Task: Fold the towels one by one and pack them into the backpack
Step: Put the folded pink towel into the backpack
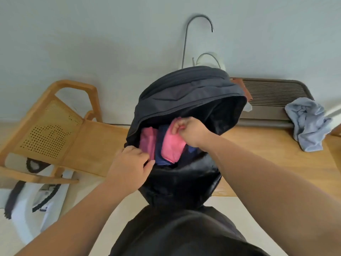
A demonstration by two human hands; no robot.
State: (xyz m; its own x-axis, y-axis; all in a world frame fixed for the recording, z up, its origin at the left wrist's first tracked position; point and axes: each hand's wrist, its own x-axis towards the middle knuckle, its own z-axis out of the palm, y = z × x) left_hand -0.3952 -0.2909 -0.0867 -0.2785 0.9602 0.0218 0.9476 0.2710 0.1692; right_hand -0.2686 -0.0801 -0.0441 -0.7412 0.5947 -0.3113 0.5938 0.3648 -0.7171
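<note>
- Packing is the step in hand, I judge: a folded towel is going into the backpack (184,100), which stands open on the wooden table (267,154).
- Left hand (129,163), at 8 o'clock of the mouth, grips the near rim with fingers curled over it.
- Right hand (188,132), at 1 o'clock, pinches the top edge of a pink towel (172,147).
- Inside, from 9 toward 3 o'clock: a second pink towel (147,143), a navy towel (161,150), then the pinched one.
- Farther off, at the backpack's 3 o'clock and well apart, a pale blue towel (310,124) lies crumpled; the next move calls for letting go, then fetching and folding it.
</note>
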